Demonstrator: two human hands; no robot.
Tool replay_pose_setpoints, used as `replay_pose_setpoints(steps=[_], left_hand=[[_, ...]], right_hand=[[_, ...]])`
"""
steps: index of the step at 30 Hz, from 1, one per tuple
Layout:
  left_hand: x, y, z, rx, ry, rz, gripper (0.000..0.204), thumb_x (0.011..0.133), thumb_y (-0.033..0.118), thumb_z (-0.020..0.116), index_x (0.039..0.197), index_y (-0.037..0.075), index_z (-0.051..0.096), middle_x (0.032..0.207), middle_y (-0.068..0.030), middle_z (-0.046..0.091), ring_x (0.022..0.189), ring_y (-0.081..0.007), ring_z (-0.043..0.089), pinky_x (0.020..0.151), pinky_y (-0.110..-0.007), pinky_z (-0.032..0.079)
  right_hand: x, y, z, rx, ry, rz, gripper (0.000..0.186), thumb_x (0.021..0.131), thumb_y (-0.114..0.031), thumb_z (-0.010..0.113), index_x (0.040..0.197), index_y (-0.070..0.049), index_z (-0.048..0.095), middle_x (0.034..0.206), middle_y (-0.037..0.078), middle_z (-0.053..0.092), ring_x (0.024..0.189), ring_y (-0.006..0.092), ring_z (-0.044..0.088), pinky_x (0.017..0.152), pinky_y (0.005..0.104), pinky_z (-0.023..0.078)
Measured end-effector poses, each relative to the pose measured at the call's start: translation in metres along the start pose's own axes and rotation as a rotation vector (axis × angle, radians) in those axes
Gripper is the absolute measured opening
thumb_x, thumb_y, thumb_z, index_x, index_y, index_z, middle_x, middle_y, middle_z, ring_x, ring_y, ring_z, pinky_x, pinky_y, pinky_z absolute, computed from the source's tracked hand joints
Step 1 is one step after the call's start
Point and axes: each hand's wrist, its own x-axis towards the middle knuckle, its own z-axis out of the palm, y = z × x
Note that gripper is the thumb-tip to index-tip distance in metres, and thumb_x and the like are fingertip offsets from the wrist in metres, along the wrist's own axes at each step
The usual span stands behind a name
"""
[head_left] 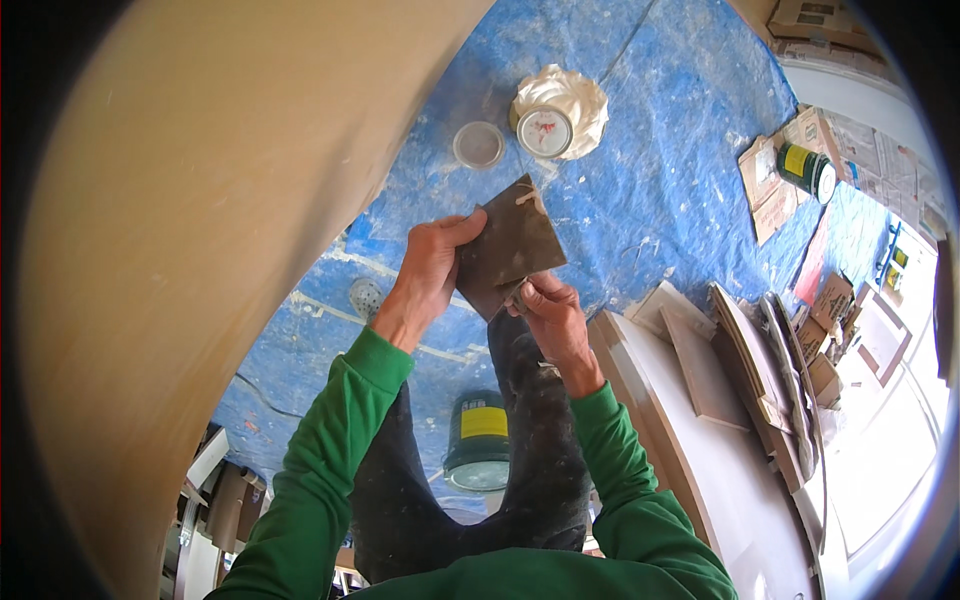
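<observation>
My left hand (432, 262) grips a flat, square, dark brown plate (512, 235) by its left side, thumb lying on the upper face. A cream-coloured smear marks the plate's far corner. Close against the near right edge of the plate is my right hand (556, 318), its fingers pinched together. Whatever thin thing they may hold there is mostly hidden by the fingers. Beyond the plate, a round tub (545, 132) stands on a crumpled cream-coloured sheet (583, 105) on the floor. A pale round lid or dish (478, 145) lies left of it.
Blue sheeting (660, 170) with pale smears covers the floor. A tan curved surface (220, 160) rises at left. A dark green bucket (480, 440) with a yellow label stands between my legs; another green tub (806, 172) is at far right by cardboard. Boards (765, 370) lean at right.
</observation>
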Motion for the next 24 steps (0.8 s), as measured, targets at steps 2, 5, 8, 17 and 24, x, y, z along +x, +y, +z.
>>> replay_pose_setpoints(steps=[2, 5, 8, 17, 24], left_hand=[[-0.006, 0.005, 0.000, -0.012, 0.014, 0.070, 0.027, 0.091, 0.020, 0.069, 0.097, -0.006, 0.066, 0.093, -0.0125, 0.069, 0.084, -0.0176, 0.065, 0.079, -0.030, 0.051], [-0.018, 0.001, -0.006, -0.054, -0.002, 0.055, 0.028, 0.092, 0.021, 0.068, 0.098, -0.006, 0.066, 0.095, -0.0118, 0.069, 0.085, -0.0168, 0.065, 0.079, -0.029, 0.051], [-0.030, -0.017, -0.005, -0.070, -0.006, -0.010, 0.028, 0.092, 0.021, 0.068, 0.099, -0.006, 0.066, 0.094, -0.0110, 0.069, 0.083, -0.0158, 0.065, 0.076, -0.029, 0.051], [-0.019, -0.017, 0.009, 0.007, 0.065, -0.001, 0.029, 0.090, 0.022, 0.070, 0.098, -0.006, 0.067, 0.090, -0.0093, 0.070, 0.077, -0.0145, 0.065, 0.071, -0.027, 0.051], [-0.032, 0.015, -0.016, -0.016, 0.022, 0.106, 0.027, 0.092, 0.022, 0.068, 0.101, -0.004, 0.066, 0.096, -0.0087, 0.069, 0.090, -0.0147, 0.063, 0.083, -0.030, 0.048]], right_hand=[[-0.004, -0.006, 0.009, 0.204, 0.066, 0.011, 0.031, 0.099, -0.011, 0.051, 0.127, 0.001, 0.058, 0.104, 0.009, 0.064, 0.086, 0.0146, 0.055, 0.075, 0.0292, 0.046], [-0.002, -0.012, 0.005, 0.420, 0.029, -0.040, 0.038, 0.099, -0.013, 0.051, 0.135, 0.001, 0.050, 0.116, 0.011, 0.060, 0.094, 0.0183, 0.058, 0.082, 0.0324, 0.047], [-0.002, -0.019, 0.025, 0.542, 0.031, -0.073, 0.042, 0.098, -0.009, 0.050, 0.138, 0.003, 0.046, 0.127, 0.013, 0.057, 0.108, 0.0226, 0.059, 0.094, 0.0363, 0.047], [-0.003, -0.003, 0.030, 0.343, 0.031, -0.093, 0.042, 0.096, -0.005, 0.051, 0.138, 0.003, 0.048, 0.127, 0.011, 0.060, 0.113, 0.0207, 0.058, 0.096, 0.0348, 0.046], [-0.023, -0.019, 0.014, -0.181, 0.309, -0.199, 0.045, 0.089, -0.005, 0.064, 0.133, 0.000, 0.055, 0.111, 0.004, 0.064, 0.090, 0.0115, 0.060, 0.077, 0.0254, 0.049]])
